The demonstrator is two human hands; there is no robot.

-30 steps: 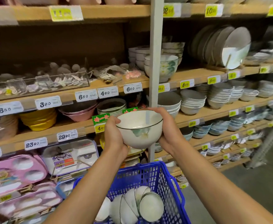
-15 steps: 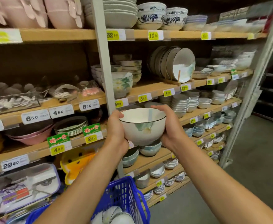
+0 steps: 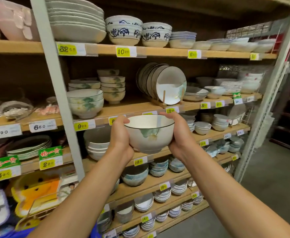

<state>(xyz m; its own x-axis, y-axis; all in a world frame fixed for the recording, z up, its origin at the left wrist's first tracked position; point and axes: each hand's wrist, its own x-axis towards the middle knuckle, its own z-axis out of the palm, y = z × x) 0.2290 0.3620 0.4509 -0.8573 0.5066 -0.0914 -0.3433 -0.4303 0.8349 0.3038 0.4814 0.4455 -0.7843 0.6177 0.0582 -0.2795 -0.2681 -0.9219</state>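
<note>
Facing wooden shelves [image 3: 166, 52] | left hand [image 3: 120, 137], right hand [image 3: 179, 134] — fingers curled round white bowl [image 3: 149, 134] | grey floor [image 3: 269, 186]

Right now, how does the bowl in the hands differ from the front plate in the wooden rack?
The bowl is deep and upright, mouth up; the front plate is shallow and stands on edge, face outward. The bowl is held between the left hand and the right hand; the front plate rests in the wooden rack. Both are white with a thin dark rim and green markings.
</note>
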